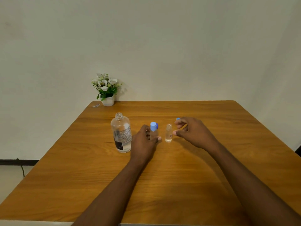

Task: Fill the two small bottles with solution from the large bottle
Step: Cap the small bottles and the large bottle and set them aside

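Your left hand [144, 141]: fingers clamped on capped small bottle [154, 131]. Your right hand [193, 132]: fingers apart beside uncapped small bottle [168, 133]. Large bottle [121, 133]: open, on table [179, 176].

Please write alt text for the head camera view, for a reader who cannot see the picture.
On a wooden table, a person's left hand grips a small bottle with a blue cap, while the right hand hovers open beside an uncapped small bottle. A large clear bottle stands open to the left, and a potted plant sits at the far edge.
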